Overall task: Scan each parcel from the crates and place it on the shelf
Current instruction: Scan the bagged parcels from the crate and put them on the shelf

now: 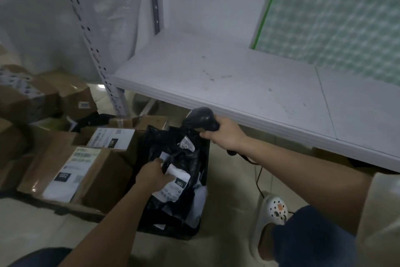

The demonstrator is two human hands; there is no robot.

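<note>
Left fingers: your left hand (151, 177) pinches the white label on a black poly-bag parcel (180, 171).
Right fingers: your right hand (225, 134) is wrapped around the handle of a black barcode scanner (200, 118), head aimed down at the bag.
Parcel: it lies in the black crate (173, 229) on the floor.
Shelf: the grey shelf board (238, 76) sits just above the scanner.
Left side: labelled cardboard boxes (71, 171) beside the crate.

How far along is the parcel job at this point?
Done: nothing visible; the shelf board in view holds no parcels. In hand: the left hand grips a black bag parcel in the crate, while the right hand holds the scanner above it. Left: shelving this one, plus the boxes beside the crate.
</note>
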